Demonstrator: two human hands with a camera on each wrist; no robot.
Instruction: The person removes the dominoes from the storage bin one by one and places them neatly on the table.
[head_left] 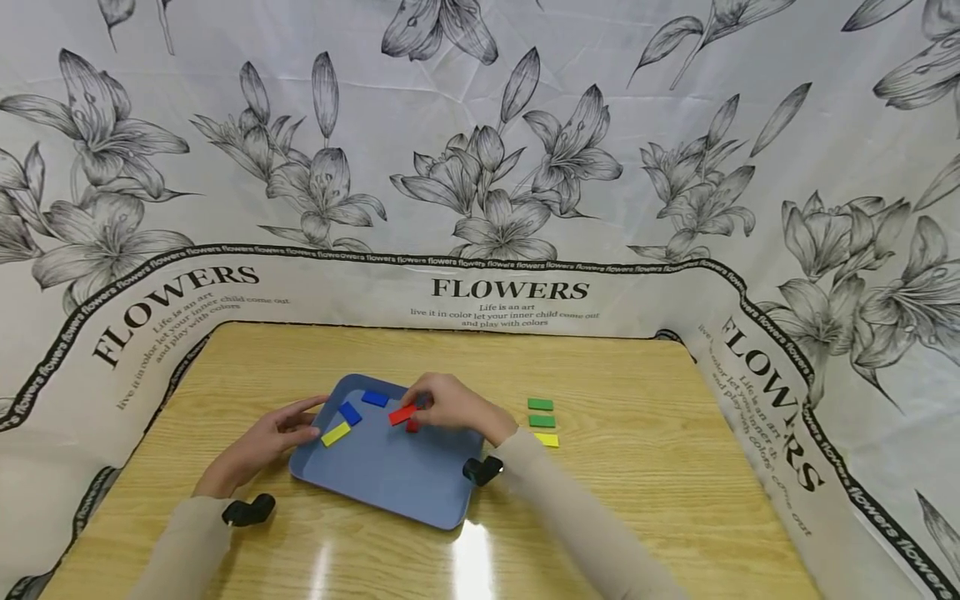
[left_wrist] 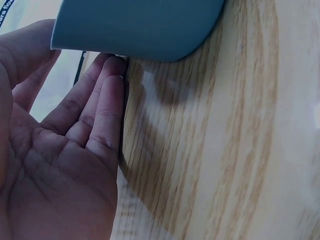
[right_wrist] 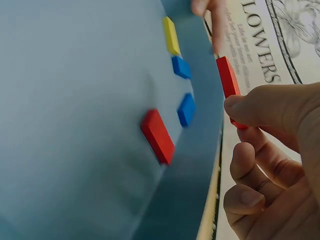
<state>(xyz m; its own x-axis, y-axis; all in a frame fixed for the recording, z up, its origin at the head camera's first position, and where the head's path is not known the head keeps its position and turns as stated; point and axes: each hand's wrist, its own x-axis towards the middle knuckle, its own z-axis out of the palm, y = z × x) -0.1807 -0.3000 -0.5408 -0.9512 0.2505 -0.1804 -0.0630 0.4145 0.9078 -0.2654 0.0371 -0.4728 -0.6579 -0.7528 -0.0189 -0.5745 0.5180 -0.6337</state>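
My right hand (head_left: 450,402) is over the far part of the blue-grey tray (head_left: 390,475), pinching a red block (right_wrist: 228,80) between thumb and finger, raised above the tray floor. Below it another red block (right_wrist: 158,136) lies in the tray. Two blue blocks (head_left: 376,398) and a yellow block (head_left: 336,433) lie near the tray's far left corner. At the left side, my left hand (head_left: 266,437) holds the tray's edge, thumb over the rim and fingers against the outer wall (left_wrist: 140,30).
Two green blocks (head_left: 541,405) and a yellow block (head_left: 547,440) form a column on the wooden table (head_left: 637,500), right of the tray. A flower-printed cloth (head_left: 510,300) rises behind the table and along both sides.
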